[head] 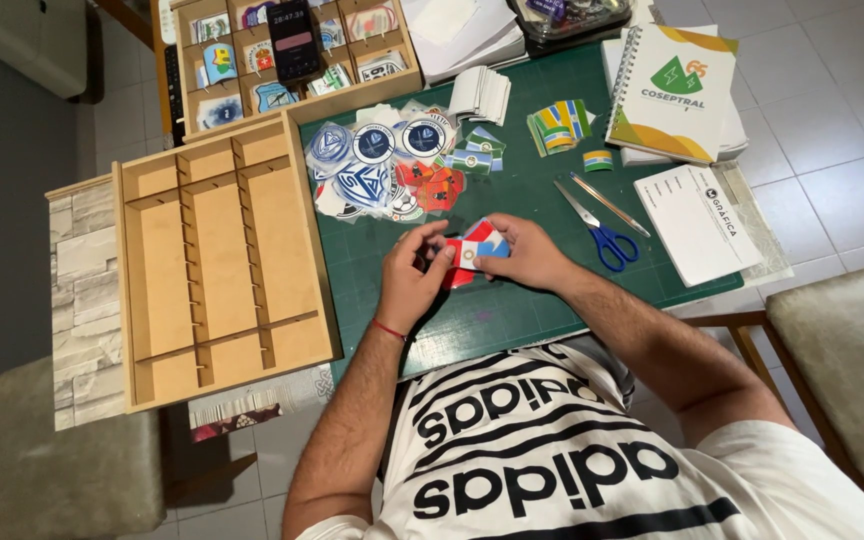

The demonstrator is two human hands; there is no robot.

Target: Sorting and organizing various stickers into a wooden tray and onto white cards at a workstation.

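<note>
A small stack of flat red, white and blue printed cards (474, 250) is pinched from both ends between the left hand (410, 283) and the right hand (530, 252), just above the green cutting mat (512, 300); edges are best squared with even pressure, the pile of round blue-and-white cut-outs (377, 165) lying beyond the grip.

Pale tiled floor (832, 110), cushioned chair (852, 350), stone-patterned panel (82, 290) beside table.

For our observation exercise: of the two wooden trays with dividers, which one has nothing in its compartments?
The near tray, left of the green mat, has bare compartments. The far tray holds stickers and a phone.
</note>
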